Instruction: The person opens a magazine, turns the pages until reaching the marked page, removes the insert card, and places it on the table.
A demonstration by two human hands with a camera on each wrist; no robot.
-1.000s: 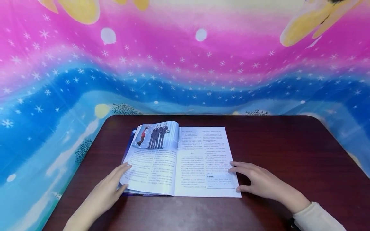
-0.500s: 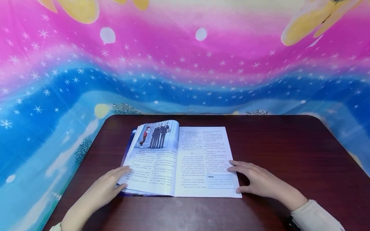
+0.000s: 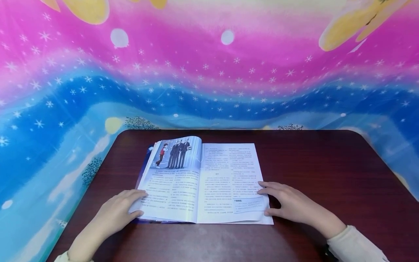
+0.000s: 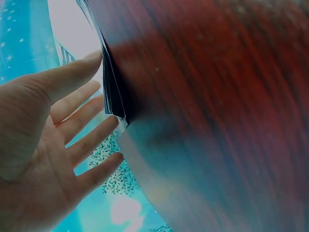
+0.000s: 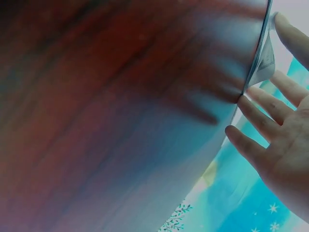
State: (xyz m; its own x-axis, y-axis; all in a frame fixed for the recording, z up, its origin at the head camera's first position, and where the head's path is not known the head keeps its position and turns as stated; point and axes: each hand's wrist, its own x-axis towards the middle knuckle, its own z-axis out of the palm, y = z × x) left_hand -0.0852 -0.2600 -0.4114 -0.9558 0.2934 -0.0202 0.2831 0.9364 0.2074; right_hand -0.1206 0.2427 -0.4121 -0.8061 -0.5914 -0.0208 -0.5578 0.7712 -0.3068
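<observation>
An open magazine (image 3: 229, 163) lies on the dark wooden table, its left page bearing a picture of suited figures above text. My left hand (image 3: 114, 209) rests at the magazine's lower left edge. Its fingertips touch the left page and its fingers are fairly straight, as the left wrist view of the hand (image 4: 53, 135) also shows. At the right edge my right hand (image 3: 294, 203) has its thumb against the lower corner of the right page (image 3: 252, 214), which is bent up off the sheet below. In the right wrist view the lifted page corner (image 5: 264, 63) curls between thumb and fingers.
The dark red-brown table (image 3: 327, 160) has rounded far corners and reaches past the magazine on both sides. A pink and blue patterned cloth (image 3: 209, 72) hangs behind and around it.
The lower right page corner has curled up off the sheet beneath, and the right thumb has moved slightly left and up. My left hand has shifted slightly down and left.
</observation>
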